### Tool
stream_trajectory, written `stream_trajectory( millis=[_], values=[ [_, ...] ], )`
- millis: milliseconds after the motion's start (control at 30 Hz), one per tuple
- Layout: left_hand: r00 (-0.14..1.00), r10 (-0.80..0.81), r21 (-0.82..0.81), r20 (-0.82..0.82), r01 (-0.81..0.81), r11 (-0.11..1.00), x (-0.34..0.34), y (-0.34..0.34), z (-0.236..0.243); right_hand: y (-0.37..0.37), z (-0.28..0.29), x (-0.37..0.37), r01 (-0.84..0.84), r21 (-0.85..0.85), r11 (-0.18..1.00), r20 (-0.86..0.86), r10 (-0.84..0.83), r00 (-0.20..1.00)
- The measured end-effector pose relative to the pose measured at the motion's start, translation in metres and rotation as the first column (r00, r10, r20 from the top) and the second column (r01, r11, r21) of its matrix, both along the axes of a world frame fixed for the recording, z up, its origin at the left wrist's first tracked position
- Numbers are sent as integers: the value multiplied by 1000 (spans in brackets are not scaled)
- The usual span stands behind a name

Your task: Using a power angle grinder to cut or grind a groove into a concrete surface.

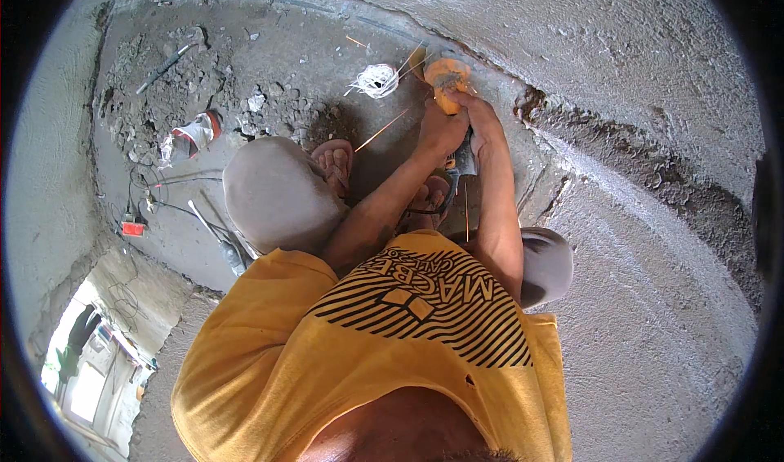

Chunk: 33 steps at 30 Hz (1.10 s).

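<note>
Gripping a power tool with an orange head (447, 76), the left hand (445, 131) and the right hand (477, 119) are closing around its body; their undersides are staying out of view. The tool is occupying the far side of the floor (286, 49), slightly right of centre, near the foot of the rough wall (588, 29), which is bounding the work space on the far right. A white coil (377, 80) is lying just left of the head, and a thin orange strip (381, 129) is lying nearer. Farther left, rubble (139, 102) is covering the floor, with a bar (166, 67) resting on it. A red-and-white container (192, 138) is lying nearer, and a dark cable (186, 206) is running nearby. The left foot (332, 161) is standing between the rubble and the hands.
</note>
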State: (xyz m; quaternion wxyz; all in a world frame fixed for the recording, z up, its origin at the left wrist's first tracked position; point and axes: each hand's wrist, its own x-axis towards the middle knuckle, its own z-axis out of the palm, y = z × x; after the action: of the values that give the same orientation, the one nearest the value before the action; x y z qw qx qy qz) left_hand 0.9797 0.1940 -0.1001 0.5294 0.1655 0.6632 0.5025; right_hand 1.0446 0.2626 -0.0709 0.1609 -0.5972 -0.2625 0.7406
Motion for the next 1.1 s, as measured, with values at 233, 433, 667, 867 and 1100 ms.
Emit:
stream_trajectory(
  millis=[233, 433, 667, 867, 1100],
  values=[
    [996, -41, -132, -78, 30, 991, 1, 4, 17, 1, 5, 0, 16, -67, 998, 23, -15, 1000],
    [998, 35, -173, -50, -43, 984, -2, 4, 54, 0, 4, 3, -33, -57, 998, 7, 33, 999],
    [1000, -7, -180, 31, 12, 984, 4, 4, 30, 2, 13, 4, -17, -132, 991, -7, 16, 1000],
    [999, -11, -164, 48, 19, 986, 7, 1, 26, 0, 17, 6, -19, -125, 992, 4, 19, 1000],
    [1000, 5, -140, -5, -6, 990, 7, 2, 20, 0, 20, 5, -27, -100, 995, 6, 28, 1000]
  ],
)
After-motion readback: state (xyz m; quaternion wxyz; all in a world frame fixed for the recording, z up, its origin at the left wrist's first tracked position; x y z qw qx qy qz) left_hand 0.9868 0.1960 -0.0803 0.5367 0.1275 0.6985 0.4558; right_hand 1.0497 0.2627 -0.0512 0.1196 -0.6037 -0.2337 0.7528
